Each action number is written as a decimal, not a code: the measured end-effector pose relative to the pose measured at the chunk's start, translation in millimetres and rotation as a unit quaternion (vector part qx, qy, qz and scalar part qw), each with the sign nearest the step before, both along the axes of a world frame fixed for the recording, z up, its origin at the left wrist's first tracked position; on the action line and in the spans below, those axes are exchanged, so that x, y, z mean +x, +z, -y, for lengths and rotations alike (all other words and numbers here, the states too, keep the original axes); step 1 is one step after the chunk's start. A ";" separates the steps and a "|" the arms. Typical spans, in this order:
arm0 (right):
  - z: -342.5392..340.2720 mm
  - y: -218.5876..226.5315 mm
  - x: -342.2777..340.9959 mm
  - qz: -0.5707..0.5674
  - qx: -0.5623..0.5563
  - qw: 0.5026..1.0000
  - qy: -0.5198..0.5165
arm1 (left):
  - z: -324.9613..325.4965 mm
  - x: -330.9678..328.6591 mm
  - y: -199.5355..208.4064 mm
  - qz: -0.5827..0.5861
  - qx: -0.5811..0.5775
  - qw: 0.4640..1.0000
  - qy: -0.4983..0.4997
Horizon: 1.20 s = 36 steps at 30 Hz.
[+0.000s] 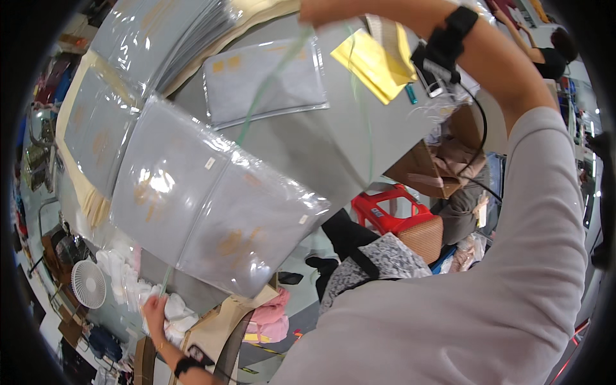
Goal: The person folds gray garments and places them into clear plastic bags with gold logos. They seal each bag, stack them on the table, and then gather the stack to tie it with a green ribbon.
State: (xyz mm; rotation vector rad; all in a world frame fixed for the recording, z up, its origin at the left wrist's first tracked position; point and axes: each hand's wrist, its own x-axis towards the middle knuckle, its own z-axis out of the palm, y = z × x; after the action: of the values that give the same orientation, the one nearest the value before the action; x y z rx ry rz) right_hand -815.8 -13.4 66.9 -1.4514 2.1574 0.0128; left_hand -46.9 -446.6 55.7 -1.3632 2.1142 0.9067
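Note:
My left hand (154, 312), low on the left, is closed on one end of a thin pale green strap (168, 277) beside the bagged stack. The top edge cuts off my right hand (319, 13), which is blurred; its fingers seem closed round the strap's other, raised stretch. From there the strap slants down to the far side of a stack of clear plastic bags (186, 186) holding grey flat goods. Where it passes along the stack is hidden. A looser strand of strap hangs over the table's right part.
On the grey table (289, 151) lie another bagged pack (264, 83), more bagged stacks (96, 122) and yellow paper (378, 61). A red stool (394, 212) and a cardboard box (417, 168) stand at the right. A white fan (88, 284) is at the left, near white bundles.

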 end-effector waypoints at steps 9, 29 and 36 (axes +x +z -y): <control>-91.6 138.3 -157.3 -0.461 -0.148 0.852 -0.200 | -79.3 210.3 157.5 0.124 0.022 0.974 0.190; -363.8 -254.4 99.1 -0.055 -0.159 0.809 -0.564 | -221.6 268.9 214.9 -0.087 -0.012 0.976 0.198; -214.4 -86.3 318.3 0.097 -0.336 0.847 -0.400 | -202.5 285.2 214.2 -0.209 -0.012 0.951 0.226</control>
State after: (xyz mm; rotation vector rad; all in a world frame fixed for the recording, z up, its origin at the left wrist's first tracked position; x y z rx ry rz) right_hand -497.5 201.1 -19.4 -0.6592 2.5296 -1.2348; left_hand 238.2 -244.1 269.9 -1.8446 2.1392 1.4661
